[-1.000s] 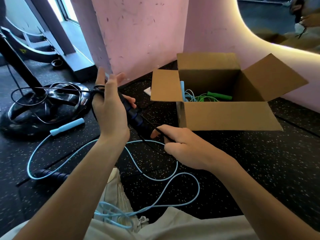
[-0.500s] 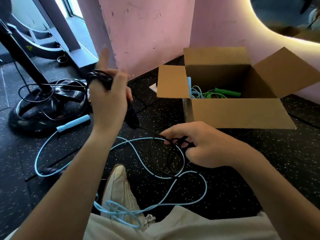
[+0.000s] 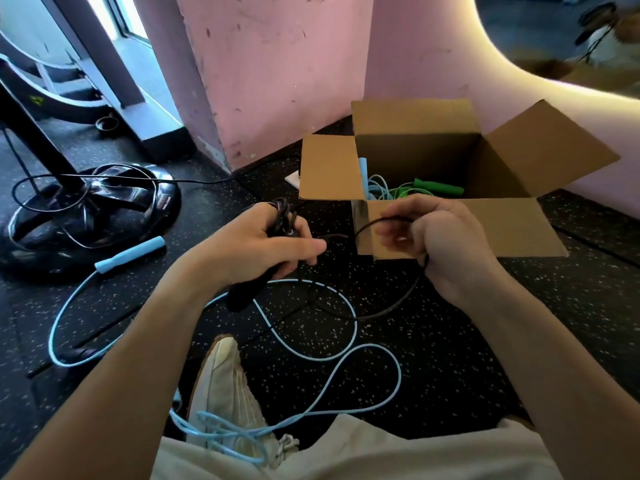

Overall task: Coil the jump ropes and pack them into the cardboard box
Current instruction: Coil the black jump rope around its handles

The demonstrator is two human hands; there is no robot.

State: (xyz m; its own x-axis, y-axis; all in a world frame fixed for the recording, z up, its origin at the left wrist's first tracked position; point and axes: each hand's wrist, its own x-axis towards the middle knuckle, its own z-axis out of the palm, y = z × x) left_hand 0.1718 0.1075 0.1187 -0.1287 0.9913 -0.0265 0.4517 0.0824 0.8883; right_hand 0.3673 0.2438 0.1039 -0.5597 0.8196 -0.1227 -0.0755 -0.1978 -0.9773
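My left hand point(image 3: 266, 247) grips the black jump rope's handle point(image 3: 246, 295) together with several turns of its cord. From there the black cord point(image 3: 388, 311) sags in a loop to my right hand point(image 3: 440, 244), which pinches it in front of the cardboard box point(image 3: 485, 233). The box stands open on the floor against the pink wall, and a green rope point(image 3: 436, 187) and a light blue rope point(image 3: 374, 184) lie inside it. Another light blue jump rope point(image 3: 341, 303) lies loose on the black floor, one handle point(image 3: 130, 254) at the left.
A black round stand base point(image 3: 86, 216) with a thin cable draped over it sits at the left. My white shoe point(image 3: 228, 393) rests at the bottom centre, with blue cord tangled by it. The pink wall point(image 3: 277, 74) rises behind the box.
My left hand dropped and turned over, bringing the black handle down. My right hand rose from the floor with the cord, up in front of the box.
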